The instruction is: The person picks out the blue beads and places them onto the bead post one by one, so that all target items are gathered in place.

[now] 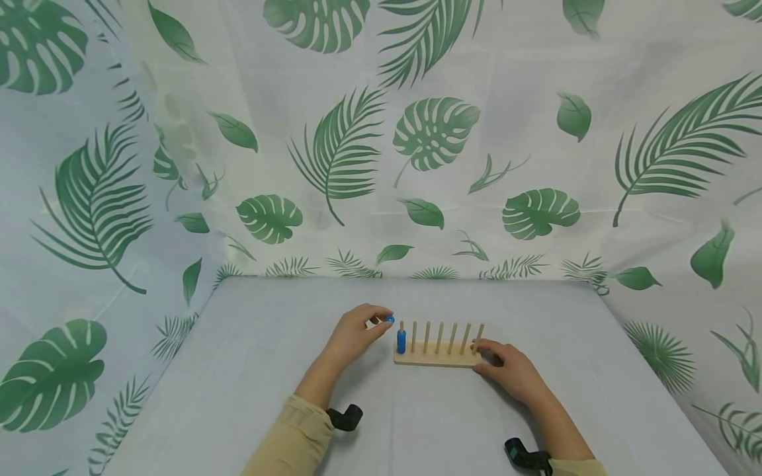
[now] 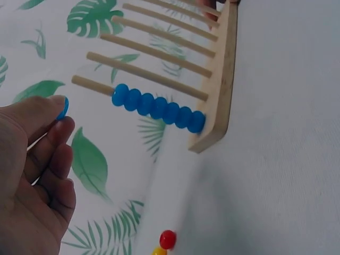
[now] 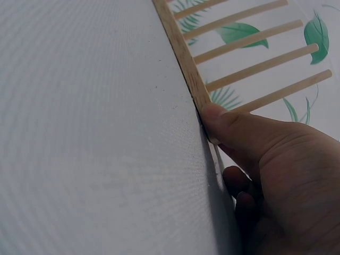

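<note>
A wooden peg rack (image 1: 437, 357) with several upright pegs stands on the table. Its leftmost peg carries a stack of blue beads (image 1: 401, 342), and the peg's bare tip shows above them. My left hand (image 1: 355, 334) pinches one blue bead (image 2: 63, 108) between thumb and fingertip, just left of that peg's top. The bead is mostly covered by the thumb in the left wrist view. With thumb and fingers, my right hand (image 1: 506, 370) grips the right end of the rack's base (image 3: 187, 69). The other pegs (image 2: 149, 79) hold no beads.
In the left wrist view a red bead (image 2: 168, 239) and a yellow bead (image 2: 159, 251) show at the bottom edge. The white tabletop (image 1: 268, 370) runs back to a leaf-printed cloth (image 1: 428, 211). Black wrist cameras (image 1: 345, 418) sit on both forearms.
</note>
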The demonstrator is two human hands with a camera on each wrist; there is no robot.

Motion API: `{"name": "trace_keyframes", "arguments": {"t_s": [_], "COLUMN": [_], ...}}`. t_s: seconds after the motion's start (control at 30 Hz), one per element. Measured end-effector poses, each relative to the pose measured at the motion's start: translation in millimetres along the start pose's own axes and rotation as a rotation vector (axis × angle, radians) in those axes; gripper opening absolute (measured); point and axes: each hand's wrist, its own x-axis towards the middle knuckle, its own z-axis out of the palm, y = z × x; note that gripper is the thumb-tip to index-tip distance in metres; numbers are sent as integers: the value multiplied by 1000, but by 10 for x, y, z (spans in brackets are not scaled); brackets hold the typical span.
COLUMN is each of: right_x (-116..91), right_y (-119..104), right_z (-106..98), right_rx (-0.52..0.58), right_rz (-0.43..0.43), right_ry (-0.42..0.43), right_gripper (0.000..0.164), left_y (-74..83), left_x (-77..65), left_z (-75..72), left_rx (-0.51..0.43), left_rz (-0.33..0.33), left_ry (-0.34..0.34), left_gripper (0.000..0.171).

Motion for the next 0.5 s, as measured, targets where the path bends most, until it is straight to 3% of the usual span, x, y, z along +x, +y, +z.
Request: {"name": "trace_keyframes", "arguments": {"t_s": [0.27, 0.5], "right_x": [-10, -10], "right_y": [-16, -14], "right_z": [-15, -13], "right_rx": [3, 6], "right_rz": [-6, -6], "right_ry": [4, 8], "right_gripper": [55, 55], "left_y": [94, 147], "left_x": [64, 63], "left_z": [46, 76], "left_rx": [-14, -22], "left_rz": [46, 18], "left_ry": [-13, -29], "left_gripper": [25, 25]}}
